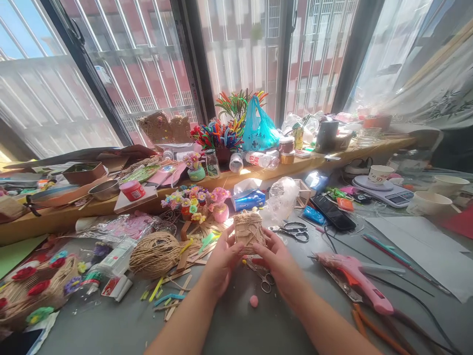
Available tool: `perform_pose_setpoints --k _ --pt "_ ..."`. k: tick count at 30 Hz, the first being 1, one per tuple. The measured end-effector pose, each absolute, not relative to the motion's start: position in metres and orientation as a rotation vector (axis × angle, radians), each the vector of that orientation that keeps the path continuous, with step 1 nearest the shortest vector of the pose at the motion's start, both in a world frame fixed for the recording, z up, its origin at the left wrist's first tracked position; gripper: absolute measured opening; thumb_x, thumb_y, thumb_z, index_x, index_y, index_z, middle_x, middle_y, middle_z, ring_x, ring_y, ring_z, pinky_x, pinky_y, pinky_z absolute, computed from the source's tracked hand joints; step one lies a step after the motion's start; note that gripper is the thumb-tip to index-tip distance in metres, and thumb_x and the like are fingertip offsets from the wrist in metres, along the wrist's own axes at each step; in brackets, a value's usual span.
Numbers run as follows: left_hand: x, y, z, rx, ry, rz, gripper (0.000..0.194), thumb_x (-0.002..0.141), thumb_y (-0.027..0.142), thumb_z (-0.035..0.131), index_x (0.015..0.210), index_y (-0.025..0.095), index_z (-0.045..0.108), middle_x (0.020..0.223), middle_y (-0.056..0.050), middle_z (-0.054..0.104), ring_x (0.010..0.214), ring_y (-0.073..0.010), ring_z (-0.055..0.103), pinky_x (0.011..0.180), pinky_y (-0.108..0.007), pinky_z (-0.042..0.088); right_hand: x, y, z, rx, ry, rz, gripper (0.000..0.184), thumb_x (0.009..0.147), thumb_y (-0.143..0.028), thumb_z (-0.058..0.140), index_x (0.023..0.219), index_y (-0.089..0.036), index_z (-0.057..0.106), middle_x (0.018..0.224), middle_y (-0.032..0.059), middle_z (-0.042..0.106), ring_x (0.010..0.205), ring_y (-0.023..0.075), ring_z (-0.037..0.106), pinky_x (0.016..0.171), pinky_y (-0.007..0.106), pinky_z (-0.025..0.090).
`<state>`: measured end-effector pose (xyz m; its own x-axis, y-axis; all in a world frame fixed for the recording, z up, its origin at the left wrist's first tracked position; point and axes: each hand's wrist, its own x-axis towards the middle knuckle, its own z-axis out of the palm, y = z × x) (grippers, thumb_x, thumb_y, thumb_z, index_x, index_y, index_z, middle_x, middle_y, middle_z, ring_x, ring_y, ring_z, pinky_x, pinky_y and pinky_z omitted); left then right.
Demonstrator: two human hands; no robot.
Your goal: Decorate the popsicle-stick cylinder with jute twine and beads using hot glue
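Between my two hands is a small twine-wrapped container [249,232], tan, with strands wound round its rim and crossing its side. My left hand [221,256] grips its left side, thumb on the near face. On the right side my right hand [279,256] holds it the same way. Below it on the grey table lie small scissors [265,282], partly hidden by my right hand, and a pink pompom [253,301]. A ball of twine [155,255] sits left of my hands, near scattered wooden sticks [180,296]. Black-handled scissors [295,230] lie beyond my right hand.
At right lie a pink glue gun [360,281] with its cord, a black phone [334,213], white paper [421,251] and a scale [384,190] bearing a cup. Pipe-cleaner flowers [192,199] stand behind. A cluttered ledge [177,187] runs below the windows.
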<state>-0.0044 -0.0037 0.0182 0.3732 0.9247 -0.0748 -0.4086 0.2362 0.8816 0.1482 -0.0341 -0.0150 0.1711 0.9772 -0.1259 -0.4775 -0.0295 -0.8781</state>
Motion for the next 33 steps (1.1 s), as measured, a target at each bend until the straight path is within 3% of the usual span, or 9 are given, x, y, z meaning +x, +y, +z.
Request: perform_pose_setpoints --k 7,10,14,17,22,25,27,30,33 --pt "-0.003 -0.002 0.014 0.845 0.704 1.058 0.08 0.068 0.024 0.096 0.14 0.022 0.06 0.122 -0.015 0.081 0.116 -0.0346 0.076 0.104 -0.046 0.053 0.148 -0.036 -0.03 -1.098 -0.879 1.248 0.097 0.069 -0.054 0.096 0.153 -0.027 0.057 0.145 0.0171 0.069 0.124 0.0372 0.071 0.089 0.045 0.064" --pt "-0.005 0.001 0.012 0.793 0.714 1.15 0.08 0.069 0.025 0.095 0.14 0.024 0.058 0.126 -0.013 0.079 0.124 -0.0329 0.073 0.108 -0.045 0.052 0.151 -0.039 -0.032 -1.177 -0.889 1.094 0.086 0.071 -0.057 0.094 0.146 -0.028 0.064 0.148 0.0167 0.066 0.126 0.0368 0.069 0.09 0.045 0.063" --pt "-0.006 0.004 0.01 0.75 0.73 1.245 0.08 0.07 0.026 0.094 0.141 0.026 0.057 0.128 -0.011 0.078 0.124 -0.0302 0.072 0.11 -0.045 0.051 0.16 -0.045 -0.024 -1.241 -0.942 0.925 0.044 0.083 -0.059 0.083 0.109 -0.024 0.082 0.113 0.0089 0.081 0.107 0.0305 0.073 0.092 0.04 0.058" --pt "-0.006 0.005 0.009 0.771 0.735 1.256 0.084 0.068 0.024 0.094 0.143 0.027 0.056 0.125 -0.009 0.079 0.121 -0.0285 0.072 0.11 -0.044 0.05 0.165 -0.045 -0.022 -1.246 -0.913 0.883 0.041 0.086 -0.062 0.079 0.088 -0.021 0.081 0.094 0.0062 0.08 0.098 0.0285 0.072 0.09 0.04 0.057" --pt "-0.006 0.001 0.008 0.895 0.748 1.185 0.093 0.064 0.02 0.094 0.147 0.027 0.053 0.127 -0.011 0.076 0.119 -0.0317 0.072 0.103 -0.046 0.054 0.157 -0.041 -0.025 -1.099 -0.883 0.963 0.062 0.084 -0.056 0.084 0.136 -0.027 0.068 0.13 0.0117 0.076 0.122 0.033 0.071 0.097 0.048 0.06" --pt "-0.004 -0.003 0.007 0.996 0.792 1.145 0.096 0.061 0.012 0.093 0.147 0.03 0.054 0.127 -0.01 0.072 0.116 -0.032 0.072 0.095 -0.043 0.056 0.155 -0.042 -0.022 -1.059 -0.898 0.973 0.068 0.086 -0.05 0.083 0.145 -0.028 0.058 0.14 0.0144 0.071 0.128 0.0332 0.069 0.101 0.05 0.059" --pt "-0.003 -0.004 0.007 1.061 0.831 1.138 0.095 0.061 0.01 0.091 0.146 0.031 0.055 0.125 -0.008 0.069 0.113 -0.0305 0.072 0.092 -0.04 0.056 0.157 -0.044 -0.018 -1.138 -0.938 0.881 0.057 0.09 -0.051 0.078 0.138 -0.026 0.06 0.133 0.0126 0.073 0.12 0.0312 0.072 0.095 0.046 0.06" --pt "-0.001 -0.004 0.008 1.144 0.885 1.154 0.094 0.06 0.009 0.09 0.144 0.031 0.055 0.129 -0.008 0.065 0.115 -0.029 0.069 0.092 -0.038 0.055 0.163 -0.05 -0.01 -1.279 -1.007 0.75 0.034 0.091 -0.052 0.076 0.11 -0.024 0.072 0.104 0.0059 0.078 0.095 0.026 0.073 0.084 0.038 0.057" --pt "0.001 -0.005 0.009 1.208 0.913 1.179 0.093 0.06 0.009 0.089 0.143 0.032 0.053 0.134 -0.007 0.061 0.118 -0.028 0.066 0.094 -0.037 0.055 0.166 -0.054 -0.004 -1.324 -1.089 0.732 0.027 0.089 -0.05 0.078 0.092 -0.023 0.077 0.089 0.0029 0.077 0.083 0.0231 0.069 0.08 0.036 0.053"
